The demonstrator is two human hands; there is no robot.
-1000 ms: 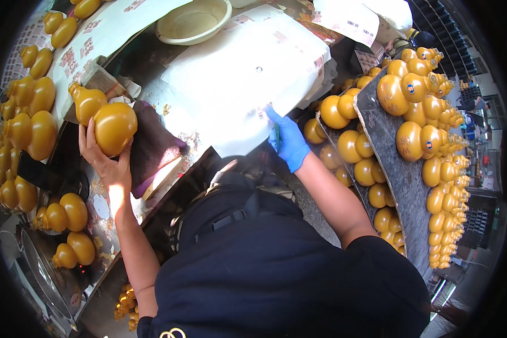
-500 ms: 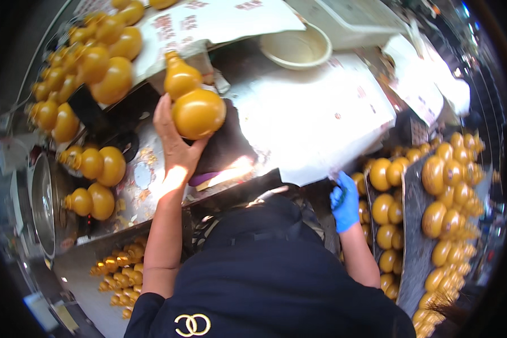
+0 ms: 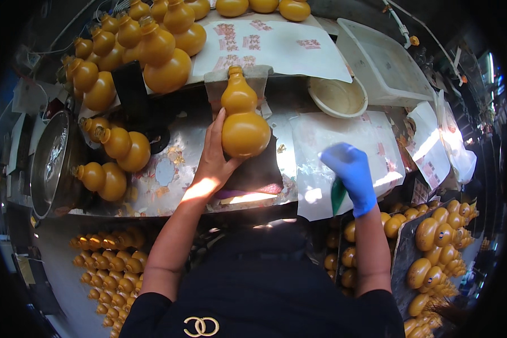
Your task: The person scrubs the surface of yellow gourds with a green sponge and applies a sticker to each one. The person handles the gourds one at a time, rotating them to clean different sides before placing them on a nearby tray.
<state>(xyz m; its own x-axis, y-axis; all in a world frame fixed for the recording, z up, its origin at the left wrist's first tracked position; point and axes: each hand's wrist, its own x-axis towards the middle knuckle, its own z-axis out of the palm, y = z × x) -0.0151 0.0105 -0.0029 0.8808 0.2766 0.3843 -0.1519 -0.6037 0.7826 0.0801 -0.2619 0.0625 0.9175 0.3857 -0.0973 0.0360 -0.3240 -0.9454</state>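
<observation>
Over our tabletop, the left hand clasps the gourd, neck toward the far edge; rightward, the right hand, grip unclear.

The short-sleeved shirt is black (gold ring motif), the right hand blue-gloved.

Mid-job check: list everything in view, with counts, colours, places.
Held gourd bottle: one, amber, centre
Other bottles: many, amber, back, left, right
Paper sheets: several, white, back and right
Bowl: one, cream, back right
Tub: one, whitish, beyond bowl
Pan: one, silvery, far left
Panel: one, black, back left
Plastic bag: one, white, far right
Workbench: one, grey, centre
Slim object: one, green, over paper
Left hand: one, bare, on bottle
Right hand: one, blue-gloved, holding slim object
</observation>
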